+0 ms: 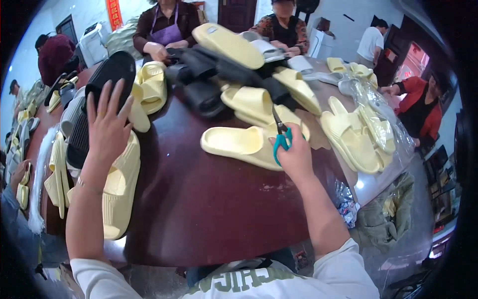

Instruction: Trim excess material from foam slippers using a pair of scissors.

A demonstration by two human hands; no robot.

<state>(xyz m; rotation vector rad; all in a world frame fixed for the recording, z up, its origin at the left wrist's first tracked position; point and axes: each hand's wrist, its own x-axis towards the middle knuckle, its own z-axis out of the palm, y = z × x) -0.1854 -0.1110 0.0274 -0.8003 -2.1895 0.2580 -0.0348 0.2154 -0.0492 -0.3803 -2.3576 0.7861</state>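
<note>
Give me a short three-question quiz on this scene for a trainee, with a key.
1. Which hand holds the scissors?
2. True or false: the tabletop is white.
3. What colour is the slipper seen behind the fingers of the left hand? (a) red (b) black (c) blue

Key:
1. The right hand.
2. False; it is dark reddish brown.
3. (b) black.

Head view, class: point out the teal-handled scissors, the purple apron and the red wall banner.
Teal-handled scissors [281,128], head view: dark metal just above the handles.
Purple apron [167,35], head view: its front.
Red wall banner [114,14], head view: middle of its face.
</note>
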